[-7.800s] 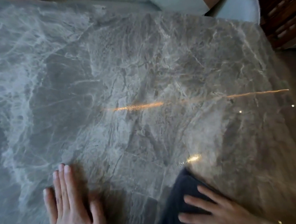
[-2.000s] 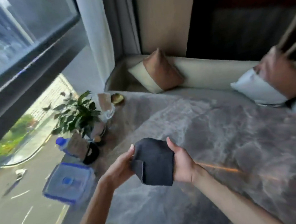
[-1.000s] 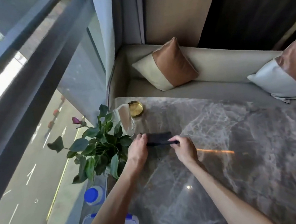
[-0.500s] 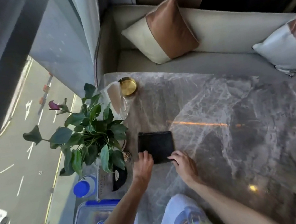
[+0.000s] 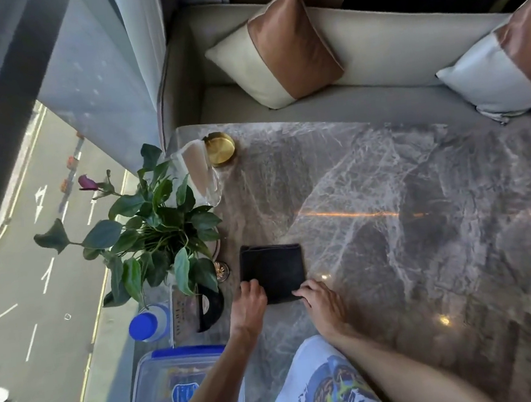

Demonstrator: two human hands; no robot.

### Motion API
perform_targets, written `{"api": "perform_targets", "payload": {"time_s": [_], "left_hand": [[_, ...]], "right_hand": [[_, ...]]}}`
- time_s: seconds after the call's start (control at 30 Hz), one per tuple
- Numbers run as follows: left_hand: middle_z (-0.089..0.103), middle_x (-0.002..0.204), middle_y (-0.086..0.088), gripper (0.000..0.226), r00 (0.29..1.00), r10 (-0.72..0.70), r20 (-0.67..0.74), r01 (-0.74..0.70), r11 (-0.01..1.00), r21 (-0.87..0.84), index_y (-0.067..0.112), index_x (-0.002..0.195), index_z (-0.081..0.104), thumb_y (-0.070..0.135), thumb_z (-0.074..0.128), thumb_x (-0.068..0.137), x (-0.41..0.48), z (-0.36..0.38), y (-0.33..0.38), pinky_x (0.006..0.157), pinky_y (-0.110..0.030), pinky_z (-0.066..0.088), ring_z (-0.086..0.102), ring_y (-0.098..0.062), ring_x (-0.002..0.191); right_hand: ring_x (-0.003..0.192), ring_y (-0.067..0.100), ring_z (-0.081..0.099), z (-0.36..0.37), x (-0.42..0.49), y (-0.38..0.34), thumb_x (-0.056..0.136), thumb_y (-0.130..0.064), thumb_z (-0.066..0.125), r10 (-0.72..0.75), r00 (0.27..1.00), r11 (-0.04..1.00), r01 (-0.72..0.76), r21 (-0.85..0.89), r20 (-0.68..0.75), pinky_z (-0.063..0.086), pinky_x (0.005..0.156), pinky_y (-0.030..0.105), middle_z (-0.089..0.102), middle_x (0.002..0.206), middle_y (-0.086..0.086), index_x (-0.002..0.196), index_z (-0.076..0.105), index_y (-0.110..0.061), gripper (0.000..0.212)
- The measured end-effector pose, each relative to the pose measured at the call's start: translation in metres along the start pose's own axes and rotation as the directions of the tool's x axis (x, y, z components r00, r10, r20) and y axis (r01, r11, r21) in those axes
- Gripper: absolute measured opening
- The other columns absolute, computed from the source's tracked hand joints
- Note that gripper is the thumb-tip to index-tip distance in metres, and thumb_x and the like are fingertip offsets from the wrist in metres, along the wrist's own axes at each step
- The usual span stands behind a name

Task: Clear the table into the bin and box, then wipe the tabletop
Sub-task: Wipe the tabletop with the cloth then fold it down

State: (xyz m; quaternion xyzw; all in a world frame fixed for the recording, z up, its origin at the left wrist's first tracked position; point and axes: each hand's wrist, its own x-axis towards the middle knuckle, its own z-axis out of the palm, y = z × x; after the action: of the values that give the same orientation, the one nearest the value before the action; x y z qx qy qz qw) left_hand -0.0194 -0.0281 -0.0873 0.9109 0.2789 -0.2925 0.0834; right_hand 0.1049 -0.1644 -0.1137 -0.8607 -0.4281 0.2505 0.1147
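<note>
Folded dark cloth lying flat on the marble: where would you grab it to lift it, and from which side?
Probably pinch the near edge of the cloth, from the person's side: it lies flat, folded square, so only edges offer purchase, and the plant crowds its left.

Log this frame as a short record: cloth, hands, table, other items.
table: glossy marble
cloth: dark, folded, flat on table
left hand: at cloth's near left corner, hold unclear
right hand: touches cloth's near right edge
left side: plant, dish, bottle, box
</note>
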Motion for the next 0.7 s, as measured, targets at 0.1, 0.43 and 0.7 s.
{"api": "perform_targets", "payload": {"time_s": [0.1,0.43,0.7], "left_hand": [[0.044,0.127,-0.017,0.041,0.997,-0.07,0.032,0.07,0.998,0.007,0.004,0.127,0.046,0.009,0.051,0.087,-0.006,-0.002,0.008,0.098,-0.04,0.043,0.045,-0.034,0.117],[-0.005,0.162,-0.012,0.073,0.998,0.031,-0.061,-0.041,0.985,-0.17,0.023,0.155,0.004,0.026,0.047,0.095,0.009,0.019,-0.002,0.122,-0.046,0.008,0.001,-0.034,0.151],[-0.023,0.16,-0.003,0.073,1.0,-0.009,0.02,0.013,0.975,-0.221,0.032,0.152,-0.01,0.021,0.041,0.101,0.013,0.021,0.0,0.123,-0.037,0.016,-0.014,-0.026,0.15]], "right_hand": [[0.094,0.016,0.064,-0.001,-0.004,-0.005,0.078,-0.032,0.072,-0.035,0.999,0.996,0.038,-0.079,0.03,0.054,0.069,0.031,0.063,0.105,-0.008,0.107,0.068,-0.031,0.03],[0.14,0.029,0.037,-0.007,0.007,-0.018,0.082,-0.054,0.055,-0.033,0.976,0.975,0.079,-0.208,0.217,0.034,0.112,0.048,0.036,0.155,0.004,0.145,0.04,-0.029,0.069],[0.15,0.027,-0.005,-0.014,0.013,-0.02,0.094,-0.049,0.043,0.038,0.941,0.96,0.059,-0.273,0.336,-0.004,0.121,0.047,-0.005,0.163,-0.004,0.153,0.008,-0.037,0.069]]}}
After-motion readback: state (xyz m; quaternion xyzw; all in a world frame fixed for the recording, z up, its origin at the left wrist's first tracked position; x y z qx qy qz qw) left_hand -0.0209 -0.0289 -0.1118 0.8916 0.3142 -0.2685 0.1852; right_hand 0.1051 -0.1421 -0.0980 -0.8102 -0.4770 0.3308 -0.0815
